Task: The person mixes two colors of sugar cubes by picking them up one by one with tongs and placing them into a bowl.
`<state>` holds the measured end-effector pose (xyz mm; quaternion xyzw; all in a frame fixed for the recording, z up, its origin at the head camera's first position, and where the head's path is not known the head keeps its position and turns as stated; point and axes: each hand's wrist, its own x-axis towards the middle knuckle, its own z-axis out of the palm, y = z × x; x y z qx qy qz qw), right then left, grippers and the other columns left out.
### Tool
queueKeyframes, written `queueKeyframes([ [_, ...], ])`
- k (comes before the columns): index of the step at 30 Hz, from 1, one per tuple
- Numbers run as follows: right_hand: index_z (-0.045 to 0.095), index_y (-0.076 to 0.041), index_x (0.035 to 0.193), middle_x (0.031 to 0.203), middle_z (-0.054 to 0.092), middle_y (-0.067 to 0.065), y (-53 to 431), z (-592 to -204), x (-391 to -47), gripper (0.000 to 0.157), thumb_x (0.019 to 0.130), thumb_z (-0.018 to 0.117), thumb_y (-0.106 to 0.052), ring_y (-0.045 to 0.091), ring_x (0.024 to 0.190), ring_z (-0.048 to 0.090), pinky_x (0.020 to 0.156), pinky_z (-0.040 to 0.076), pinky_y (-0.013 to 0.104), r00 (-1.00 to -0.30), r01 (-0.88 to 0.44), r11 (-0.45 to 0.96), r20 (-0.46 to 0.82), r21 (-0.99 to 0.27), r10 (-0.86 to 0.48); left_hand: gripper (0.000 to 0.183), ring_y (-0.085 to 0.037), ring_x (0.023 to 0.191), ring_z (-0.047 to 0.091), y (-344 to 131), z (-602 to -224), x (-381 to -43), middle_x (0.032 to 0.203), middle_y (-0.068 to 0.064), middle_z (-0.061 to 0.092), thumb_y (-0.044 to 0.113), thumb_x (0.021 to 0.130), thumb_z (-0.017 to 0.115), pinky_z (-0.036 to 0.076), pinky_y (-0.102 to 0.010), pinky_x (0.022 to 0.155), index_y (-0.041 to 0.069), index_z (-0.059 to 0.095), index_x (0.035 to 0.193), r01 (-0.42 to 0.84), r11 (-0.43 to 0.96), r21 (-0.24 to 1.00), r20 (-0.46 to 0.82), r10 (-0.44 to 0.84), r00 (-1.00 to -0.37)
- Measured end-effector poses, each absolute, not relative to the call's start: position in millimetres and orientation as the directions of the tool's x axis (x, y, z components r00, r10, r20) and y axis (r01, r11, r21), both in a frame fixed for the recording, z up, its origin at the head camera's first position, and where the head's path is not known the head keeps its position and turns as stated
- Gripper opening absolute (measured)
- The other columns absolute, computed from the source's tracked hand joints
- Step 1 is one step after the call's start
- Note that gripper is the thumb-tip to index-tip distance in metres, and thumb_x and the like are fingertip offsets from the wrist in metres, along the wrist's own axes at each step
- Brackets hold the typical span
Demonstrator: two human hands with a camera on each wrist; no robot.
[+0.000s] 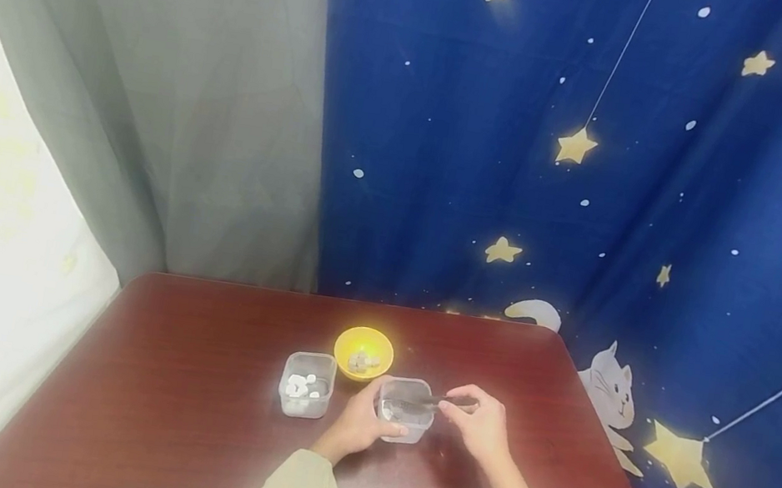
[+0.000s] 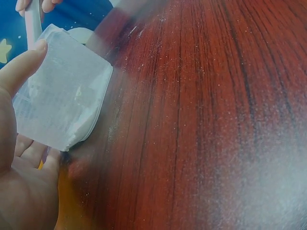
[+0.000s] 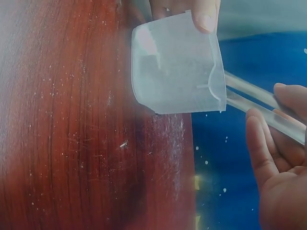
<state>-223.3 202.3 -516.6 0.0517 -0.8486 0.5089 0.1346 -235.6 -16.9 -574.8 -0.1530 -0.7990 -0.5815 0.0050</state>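
My left hand [image 1: 359, 420] grips a clear plastic container [image 1: 413, 431], its thumb across the near side and its fingers around the left. A pair of tongs [image 3: 240, 102] is pinched between the thumb and fingers of my right hand [image 1: 485, 428]. The tongs' two arms reach over the container's right rim, their tips inside it. In the right wrist view the tongs' arms stand apart where they meet the rim. What lies at the container's bottom is blurred.
Behind the left hand stands a yellow bowl [image 1: 385, 346] with several pale grey-beige cubes [image 1: 360, 362]. A second clear container [image 1: 302, 410], left of the hands, holds several white pieces [image 1: 297, 386]. All rest on a reddish-brown table [image 1: 183, 415], with curtains [image 1: 449, 160] behind.
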Motion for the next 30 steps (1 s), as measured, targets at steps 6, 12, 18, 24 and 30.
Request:
queueKeyframes([
  [6,0.072,-0.015,0.083,0.072,0.070,-0.001,201,-521,-223,0.014,0.075,0.082,-0.008,0.015,0.066,0.069,0.055,0.054,0.028,-0.961,-0.224,0.496,0.276,-0.839,0.032,0.078,-0.025,0.103,0.060,-16,-576,-236,0.117,-0.006,0.063,0.025,0.067,0.089,0.044,-0.048,0.094,0.012,0.051,0.134,0.246,0.271,0.930,0.183,0.237,-0.954],
  [12,0.072,-0.010,0.083,0.069,0.069,0.003,201,-525,-223,0.013,0.075,0.081,-0.005,0.020,0.061,0.068,0.054,0.054,0.030,-0.966,-0.206,0.422,0.253,-0.883,0.057,0.079,-0.023,0.103,0.060,-16,-576,-237,0.116,-0.004,0.064,0.025,0.066,0.090,0.045,-0.047,0.094,0.013,0.051,0.134,0.251,0.278,0.927,0.190,0.229,-0.955],
  [18,0.072,-0.003,0.086,0.070,0.070,0.011,202,-529,-220,0.014,0.075,0.081,-0.001,0.028,0.062,0.068,0.059,0.057,0.045,-0.969,-0.188,0.312,0.228,-0.931,0.098,0.078,-0.020,0.102,0.060,-16,-577,-237,0.115,-0.001,0.064,0.024,0.067,0.089,0.045,-0.045,0.094,0.014,0.052,0.134,0.251,0.286,0.925,0.188,0.230,-0.955],
  [24,0.071,0.001,0.089,0.073,0.071,0.012,205,-527,-218,0.015,0.076,0.079,0.000,0.039,0.067,0.068,0.063,0.056,0.048,-0.968,-0.199,0.207,0.225,-0.958,0.114,0.077,-0.023,0.102,0.059,-16,-575,-236,0.115,-0.002,0.063,0.024,0.067,0.089,0.044,-0.048,0.094,0.014,0.051,0.134,0.243,0.301,0.922,0.180,0.222,-0.958],
  [30,0.069,0.005,0.092,0.072,0.070,0.015,206,-523,-217,0.018,0.078,0.079,-0.002,0.042,0.067,0.067,0.065,0.056,0.049,-0.961,-0.218,0.152,0.239,-0.964,0.141,0.078,-0.028,0.105,0.059,-16,-575,-235,0.115,-0.002,0.063,0.024,0.067,0.089,0.044,-0.049,0.095,0.014,0.051,0.134,0.234,0.304,0.923,0.174,0.213,-0.961],
])
